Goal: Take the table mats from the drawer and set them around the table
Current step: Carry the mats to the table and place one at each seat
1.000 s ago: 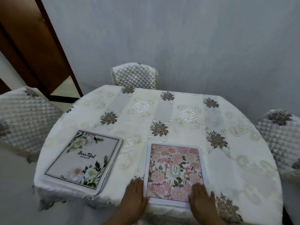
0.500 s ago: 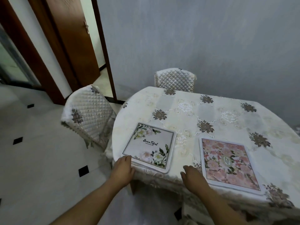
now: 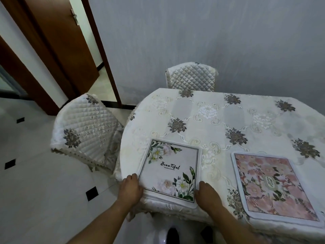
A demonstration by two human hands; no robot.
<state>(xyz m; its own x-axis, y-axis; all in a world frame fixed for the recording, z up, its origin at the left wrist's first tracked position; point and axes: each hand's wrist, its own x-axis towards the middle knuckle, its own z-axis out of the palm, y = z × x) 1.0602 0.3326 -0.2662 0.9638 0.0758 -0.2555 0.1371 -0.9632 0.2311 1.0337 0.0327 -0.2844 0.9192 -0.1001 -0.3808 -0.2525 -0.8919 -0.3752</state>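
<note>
A white floral mat [image 3: 170, 169] printed "Beautiful" tops a thin stack of mats at the table's near left edge. My left hand [image 3: 131, 189] grips the stack's near left corner, fingers curled over its edge. The stack's near right corner is held by my right hand [image 3: 207, 193]. A pink floral mat [image 3: 270, 187] lies flat to the right, by the near edge, apart from both hands. The round table [image 3: 219, 110] wears a cream embroidered cloth.
A quilted chair [image 3: 88, 127] stands close to the table's left side and another [image 3: 190, 77] at the far side against the grey wall. A brown door [image 3: 58, 41] stands open at the back left. White tiled floor [image 3: 35, 199] spreads to the left.
I have turned left from the pink mat. Both hands left it, crossed to the white floral stack and now hold its near corners.
</note>
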